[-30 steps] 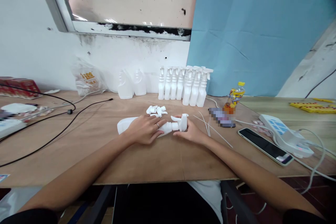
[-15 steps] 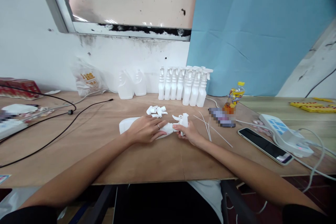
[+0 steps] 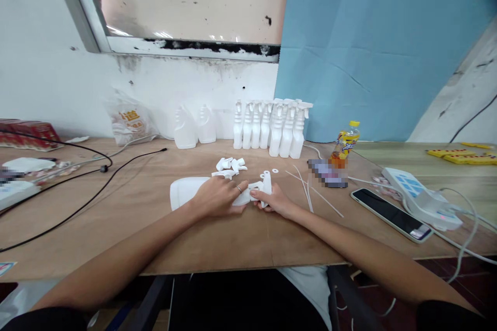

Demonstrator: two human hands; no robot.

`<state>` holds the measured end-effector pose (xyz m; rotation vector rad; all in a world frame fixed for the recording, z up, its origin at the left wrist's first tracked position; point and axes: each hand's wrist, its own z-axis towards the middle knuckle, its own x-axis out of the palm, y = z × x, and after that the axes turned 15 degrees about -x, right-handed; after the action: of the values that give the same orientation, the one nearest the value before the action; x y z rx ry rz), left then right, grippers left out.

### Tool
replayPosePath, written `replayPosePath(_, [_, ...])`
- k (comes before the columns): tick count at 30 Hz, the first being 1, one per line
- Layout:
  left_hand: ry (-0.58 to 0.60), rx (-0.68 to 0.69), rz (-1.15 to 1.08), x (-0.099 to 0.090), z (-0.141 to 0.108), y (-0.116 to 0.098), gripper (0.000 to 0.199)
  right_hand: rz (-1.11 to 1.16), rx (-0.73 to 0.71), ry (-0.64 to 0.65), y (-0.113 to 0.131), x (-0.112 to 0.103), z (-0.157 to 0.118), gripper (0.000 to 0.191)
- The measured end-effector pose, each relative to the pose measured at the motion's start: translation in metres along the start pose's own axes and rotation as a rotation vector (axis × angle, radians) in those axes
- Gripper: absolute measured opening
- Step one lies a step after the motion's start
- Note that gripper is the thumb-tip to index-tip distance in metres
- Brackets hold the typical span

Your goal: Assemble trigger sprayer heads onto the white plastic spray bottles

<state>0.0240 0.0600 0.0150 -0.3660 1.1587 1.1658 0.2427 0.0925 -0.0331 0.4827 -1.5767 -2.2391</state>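
A white spray bottle (image 3: 185, 190) lies on its side on the table, its base to the left. My left hand (image 3: 220, 195) is wrapped over its body near the neck. At the neck end, my right hand (image 3: 274, 200) closes around a white trigger spray head (image 3: 266, 186), which meets the bottle's mouth. The joint between the two is partly hidden by fingers. Just behind my left hand rest several loose white spray heads (image 3: 230, 165). Small white ring washers (image 3: 275, 170) lie beyond my right hand, and thin white tubes (image 3: 305, 189) lie to its right.
Along the wall stand several white bottles with spray heads (image 3: 287, 129) and two without heads (image 3: 185, 128). A drink bottle (image 3: 345, 145), a phone (image 3: 392, 215) and a power strip (image 3: 423, 199) are at right. Black cables (image 3: 128, 165) and a plastic bag (image 3: 132, 121) are at left.
The bottle has shifted slightly left and toward me with my left hand. The spray head in my right hand has turned, its trigger now pointing another way.
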Motion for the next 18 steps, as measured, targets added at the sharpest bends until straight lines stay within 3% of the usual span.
replayPosePath(5, [-0.073, 0.012, -0.029, 0.004, -0.002, 0.003, 0.062, -0.064, -0.040, 0.015, 0.002, 0.000, -0.002, 0.042])
replayPosePath(8, [-0.067, 0.038, -0.009, 0.005, -0.003, 0.002, 0.054, -0.082, -0.071, 0.037, 0.000, -0.001, -0.001, 0.041])
replayPosePath(10, [-0.066, 0.029, -0.013, 0.003, -0.003, 0.000, 0.059, -0.107, -0.081, 0.039, 0.000, -0.002, -0.001, 0.040])
replayPosePath(14, [-0.096, 0.013, -0.106, -0.013, -0.003, 0.004, 0.079, -0.207, -0.159, 0.020, 0.008, -0.010, 0.001, 0.038])
replayPosePath(18, [-0.172, -0.041, -0.199, -0.030, -0.004, 0.021, 0.064, -0.274, -0.176, -0.113, 0.025, -0.038, 0.004, 0.041])
